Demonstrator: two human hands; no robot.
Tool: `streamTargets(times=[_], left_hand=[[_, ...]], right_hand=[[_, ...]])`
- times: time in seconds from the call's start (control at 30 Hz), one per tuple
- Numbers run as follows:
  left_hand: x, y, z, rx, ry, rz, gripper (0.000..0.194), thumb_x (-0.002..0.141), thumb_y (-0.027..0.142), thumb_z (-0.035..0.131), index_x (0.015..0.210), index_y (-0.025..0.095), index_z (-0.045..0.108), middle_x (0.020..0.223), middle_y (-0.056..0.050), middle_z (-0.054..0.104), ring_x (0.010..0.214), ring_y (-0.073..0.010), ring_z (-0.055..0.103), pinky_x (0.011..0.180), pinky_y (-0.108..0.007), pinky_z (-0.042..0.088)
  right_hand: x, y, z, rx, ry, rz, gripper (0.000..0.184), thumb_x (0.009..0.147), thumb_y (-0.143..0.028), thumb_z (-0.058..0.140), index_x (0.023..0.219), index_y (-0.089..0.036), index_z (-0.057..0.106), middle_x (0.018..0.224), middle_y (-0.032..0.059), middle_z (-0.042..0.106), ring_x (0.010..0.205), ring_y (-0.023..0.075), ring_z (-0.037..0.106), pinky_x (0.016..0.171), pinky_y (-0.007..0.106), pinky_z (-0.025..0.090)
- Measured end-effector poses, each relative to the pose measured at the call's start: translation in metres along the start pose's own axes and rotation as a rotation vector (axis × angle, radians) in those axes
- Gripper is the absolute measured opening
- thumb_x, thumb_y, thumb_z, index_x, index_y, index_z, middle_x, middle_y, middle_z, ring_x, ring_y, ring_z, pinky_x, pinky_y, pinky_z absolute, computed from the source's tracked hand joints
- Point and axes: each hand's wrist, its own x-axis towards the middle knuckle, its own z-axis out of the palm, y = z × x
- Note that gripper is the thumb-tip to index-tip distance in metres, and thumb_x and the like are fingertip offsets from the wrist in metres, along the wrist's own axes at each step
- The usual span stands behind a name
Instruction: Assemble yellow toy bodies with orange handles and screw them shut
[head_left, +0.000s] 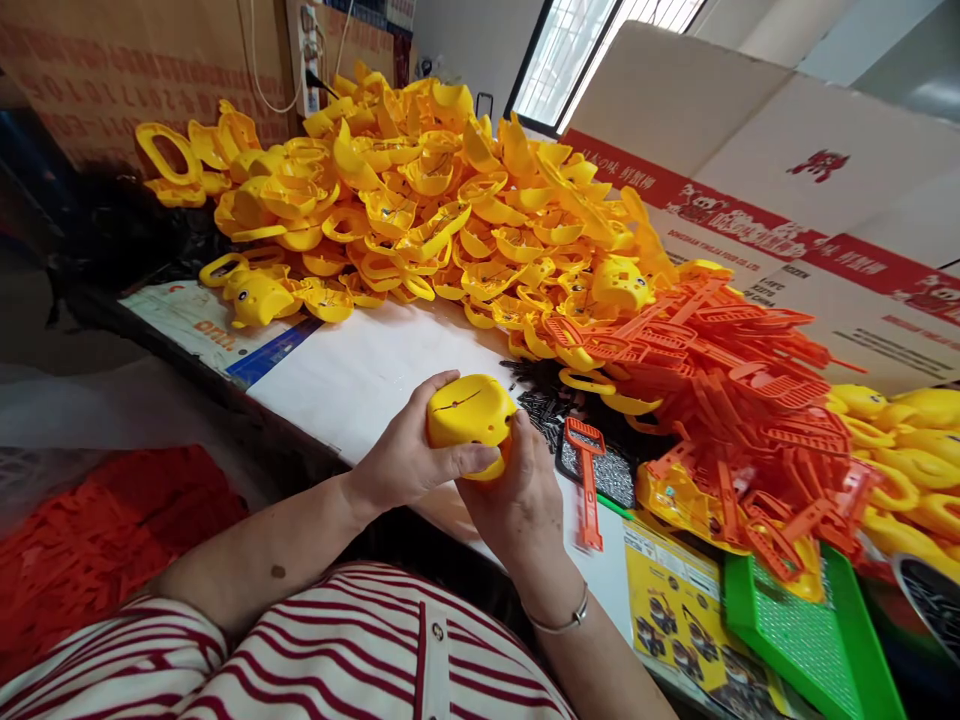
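- While both hands close around it, the yellow toy (469,405) sits between them, its slotted side showing, near the front edge of the white work surface (337,375).
- Left hand (409,450) grips the toy's left side, thumb laid across the near face; right hand (525,490) holds the right and lower side.
- Room to move sideways lies on the left, over the white surface; beyond rises a heap of yellow parts (427,215).
- On the right, an orange scoop (589,475) lies near the right hand, with piled orange scoops (720,370) farther over.
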Motion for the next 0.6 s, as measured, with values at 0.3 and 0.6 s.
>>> streamTargets(times=[0.3, 0.6], left_hand=[[-0.004, -0.001, 0.002, 0.005, 0.068, 0.029, 0.088, 0.050, 0.033, 0.092, 0.127, 0.017, 0.052, 0.119, -0.009, 0.066, 0.114, -0.0285, 0.061, 0.102, -0.041, 0.050], [-0.010, -0.010, -0.020, 0.039, -0.130, 0.150, 0.087, 0.050, 0.030, 0.092, 0.127, 0.021, 0.054, 0.114, -0.007, 0.067, 0.101, -0.0234, 0.066, 0.088, -0.033, 0.056]], right_hand=[[-0.007, 0.000, 0.007, 0.170, 0.025, 0.014, 0.090, 0.087, -0.032, 0.063, 0.156, -0.020, 0.006, 0.117, 0.0191, 0.059, 0.100, 0.0298, 0.065, 0.070, 0.050, 0.063], [-0.004, 0.026, -0.013, 0.786, -0.389, 0.167, 0.101, 0.074, -0.064, 0.068, 0.154, -0.026, 0.020, 0.140, 0.0172, 0.052, 0.120, 0.0313, 0.060, 0.096, 0.047, 0.054]])
